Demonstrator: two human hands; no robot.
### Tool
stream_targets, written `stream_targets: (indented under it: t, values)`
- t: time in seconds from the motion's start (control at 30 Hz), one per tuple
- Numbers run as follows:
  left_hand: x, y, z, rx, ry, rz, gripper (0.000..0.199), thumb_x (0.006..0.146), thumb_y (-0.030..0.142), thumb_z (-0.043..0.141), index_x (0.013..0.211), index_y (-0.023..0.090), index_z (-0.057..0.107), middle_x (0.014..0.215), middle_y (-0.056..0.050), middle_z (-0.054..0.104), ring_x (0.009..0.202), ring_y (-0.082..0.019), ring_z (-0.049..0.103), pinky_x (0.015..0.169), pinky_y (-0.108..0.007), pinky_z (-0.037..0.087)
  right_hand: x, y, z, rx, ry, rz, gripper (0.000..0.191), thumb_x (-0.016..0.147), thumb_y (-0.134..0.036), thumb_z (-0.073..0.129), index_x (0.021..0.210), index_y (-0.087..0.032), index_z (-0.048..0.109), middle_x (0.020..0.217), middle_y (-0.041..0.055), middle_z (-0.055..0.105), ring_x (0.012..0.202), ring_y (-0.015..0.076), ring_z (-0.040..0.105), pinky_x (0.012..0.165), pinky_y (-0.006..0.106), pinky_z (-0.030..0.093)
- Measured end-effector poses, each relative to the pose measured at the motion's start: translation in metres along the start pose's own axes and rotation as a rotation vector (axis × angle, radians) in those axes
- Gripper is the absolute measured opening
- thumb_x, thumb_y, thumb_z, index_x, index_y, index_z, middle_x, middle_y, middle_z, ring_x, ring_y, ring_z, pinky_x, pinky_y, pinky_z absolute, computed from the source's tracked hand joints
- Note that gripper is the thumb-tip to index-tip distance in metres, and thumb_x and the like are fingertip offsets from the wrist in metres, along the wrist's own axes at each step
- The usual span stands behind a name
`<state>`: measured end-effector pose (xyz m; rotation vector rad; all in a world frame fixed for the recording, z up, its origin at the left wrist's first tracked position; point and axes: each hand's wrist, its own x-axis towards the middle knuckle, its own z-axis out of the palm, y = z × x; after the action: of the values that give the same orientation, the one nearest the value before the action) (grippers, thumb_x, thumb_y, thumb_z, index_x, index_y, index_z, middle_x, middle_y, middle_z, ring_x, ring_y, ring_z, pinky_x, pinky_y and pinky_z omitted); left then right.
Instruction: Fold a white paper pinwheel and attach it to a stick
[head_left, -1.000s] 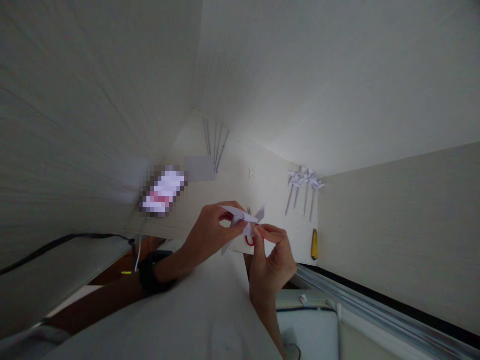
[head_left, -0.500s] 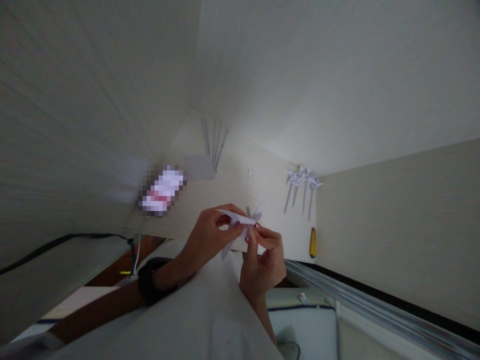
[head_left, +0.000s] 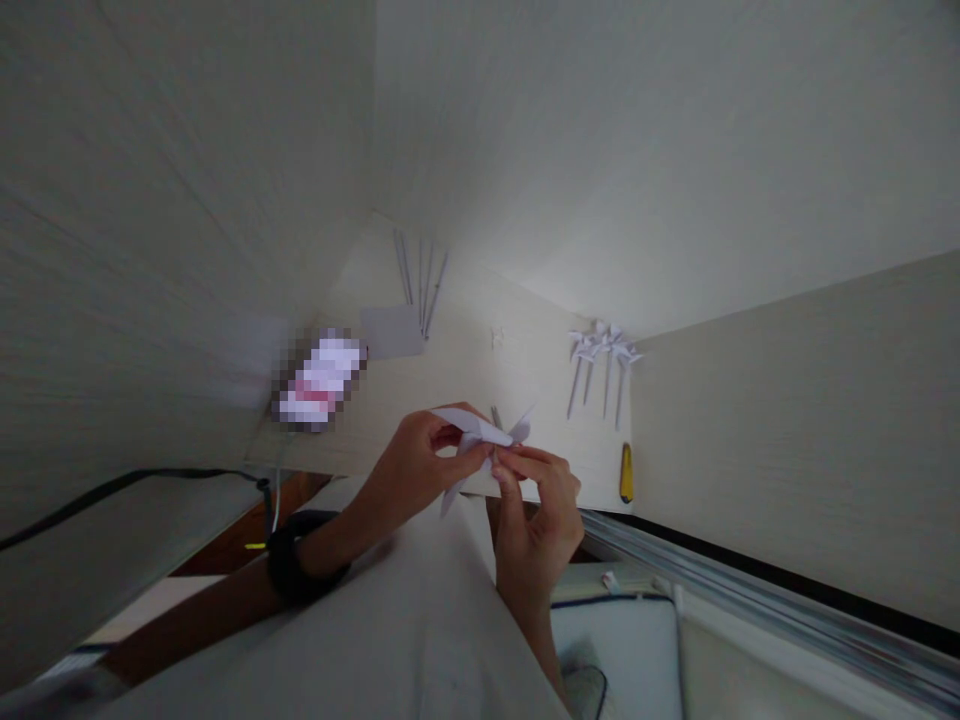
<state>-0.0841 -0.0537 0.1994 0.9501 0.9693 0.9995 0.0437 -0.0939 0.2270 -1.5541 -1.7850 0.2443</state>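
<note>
A white paper pinwheel (head_left: 480, 432) is held over the near edge of the table, its blades fanning out between my two hands. My left hand (head_left: 427, 462), with a dark band at the wrist, pinches the paper from the left, thumb in front and fingers behind. From the right, my right hand (head_left: 538, 505) has its thumb and fingertips pressed together at the pinwheel's centre. Whether a small part sits between those fingertips is hidden. Scissors (head_left: 496, 415) lie behind the paper, mostly covered; only their grey tip shows.
Several finished pinwheels on sticks (head_left: 606, 350) lie at the table's right, above a yellow cutter (head_left: 626, 472). Several thin paper sticks (head_left: 427, 290) and a square paper sheet (head_left: 392, 332) lie back left. A phone (head_left: 321, 380) rests at the left edge. Small white scraps (head_left: 498, 337) lie mid-table.
My right hand has shifted slightly right, its fingers more stretched across the pinwheel's centre. The red scissor handles seen before are now covered. My left hand keeps its hold; the view has tilted slightly.
</note>
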Motion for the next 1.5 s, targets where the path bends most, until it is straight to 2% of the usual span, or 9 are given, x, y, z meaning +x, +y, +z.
stream_targets:
  t: [0.37, 0.6, 0.7, 0.83, 0.93, 1.07, 1.2, 1.37, 1.5]
  values:
    - [-0.002, 0.001, 0.003, -0.131, -0.059, -0.117, 0.012, 0.069, 0.025, 0.064, 0.075, 0.014, 0.065, 0.074, -0.003, 0.069, 0.076, -0.017, 0.065, 0.072, -0.026, 0.052, -0.002, 0.007, 0.002, 0.192, 0.056, 0.248, 0.016, 0.079, -0.028, 0.067, 0.080, -0.020, 0.053, 0.077, -0.0022, 0.050, 0.075, 0.0128, 0.048, 0.070, 0.027, 0.039]
    - [0.003, 0.003, 0.003, -0.221, -0.008, -0.204, 0.011, 0.065, 0.026, 0.064, 0.068, 0.016, 0.067, 0.070, -0.002, 0.070, 0.075, -0.018, 0.065, 0.071, -0.027, 0.050, -0.003, 0.016, -0.002, 0.328, 0.038, 0.423, 0.019, 0.090, -0.036, 0.047, 0.092, -0.018, 0.051, 0.085, 0.0013, 0.051, 0.077, 0.0132, 0.051, 0.073, 0.028, 0.042]
    - [0.006, -0.001, 0.001, -0.217, 0.015, -0.218, 0.011, 0.065, 0.026, 0.064, 0.068, 0.016, 0.068, 0.070, -0.002, 0.070, 0.072, -0.016, 0.064, 0.067, -0.024, 0.049, -0.009, 0.025, -0.001, 0.428, -0.037, 0.502, 0.024, 0.090, -0.040, 0.045, 0.094, -0.018, 0.052, 0.088, 0.0030, 0.055, 0.081, 0.0137, 0.054, 0.076, 0.029, 0.045]
    - [0.008, -0.011, -0.002, -0.207, -0.015, -0.219, 0.011, 0.068, 0.025, 0.063, 0.071, 0.016, 0.069, 0.069, -0.001, 0.069, 0.069, -0.014, 0.062, 0.064, -0.021, 0.046, -0.017, 0.036, 0.004, 0.641, -0.252, 0.691, 0.029, 0.085, -0.044, 0.052, 0.096, -0.018, 0.055, 0.091, 0.0049, 0.060, 0.085, 0.0150, 0.057, 0.074, 0.028, 0.047]
    - [0.009, -0.015, -0.003, -0.186, -0.060, -0.235, 0.013, 0.071, 0.028, 0.062, 0.071, 0.016, 0.068, 0.069, -0.001, 0.067, 0.066, -0.014, 0.060, 0.060, -0.020, 0.045, -0.020, 0.040, 0.010, 0.737, -0.302, 0.779, 0.030, 0.078, -0.042, 0.062, 0.095, -0.018, 0.056, 0.092, 0.0043, 0.063, 0.081, 0.0142, 0.058, 0.071, 0.027, 0.048]
    - [0.010, -0.014, -0.003, -0.177, -0.051, -0.247, 0.016, 0.073, 0.032, 0.060, 0.073, 0.017, 0.067, 0.075, -0.004, 0.068, 0.072, -0.016, 0.061, 0.066, -0.023, 0.049, -0.019, 0.043, 0.016, 0.751, -0.223, 0.799, 0.024, 0.074, -0.037, 0.066, 0.085, -0.017, 0.057, 0.081, 0.0019, 0.063, 0.074, 0.0128, 0.058, 0.070, 0.027, 0.049]
    - [0.010, -0.013, -0.006, -0.219, -0.074, -0.280, 0.027, 0.078, 0.038, 0.059, 0.092, 0.017, 0.067, 0.095, -0.008, 0.069, 0.088, -0.019, 0.064, 0.077, -0.026, 0.051, -0.021, 0.043, 0.019, 0.719, -0.127, 0.773, 0.023, 0.073, -0.037, 0.066, 0.078, -0.017, 0.055, 0.075, 0.0000, 0.060, 0.071, 0.0121, 0.057, 0.068, 0.028, 0.052]
    - [0.010, -0.026, -0.004, -0.302, -0.232, -0.334, 0.024, 0.078, 0.040, 0.062, 0.089, 0.019, 0.067, 0.086, -0.006, 0.069, 0.075, -0.016, 0.063, 0.069, -0.023, 0.051, -0.030, 0.046, 0.023, 0.727, -0.112, 0.710, 0.024, 0.073, -0.037, 0.067, 0.075, -0.017, 0.053, 0.072, -0.0007, 0.060, 0.068, 0.0124, 0.058, 0.065, 0.026, 0.049]
    - [0.008, -0.038, 0.002, -0.339, -0.192, -0.410, 0.019, 0.070, 0.033, 0.070, 0.080, 0.017, 0.066, 0.076, -0.002, 0.068, 0.074, -0.015, 0.063, 0.070, -0.023, 0.051, -0.046, 0.051, 0.025, 0.715, -0.129, 0.681, 0.023, 0.071, -0.035, 0.069, 0.070, -0.018, 0.053, 0.067, -0.0024, 0.058, 0.065, 0.0124, 0.056, 0.064, 0.025, 0.046]
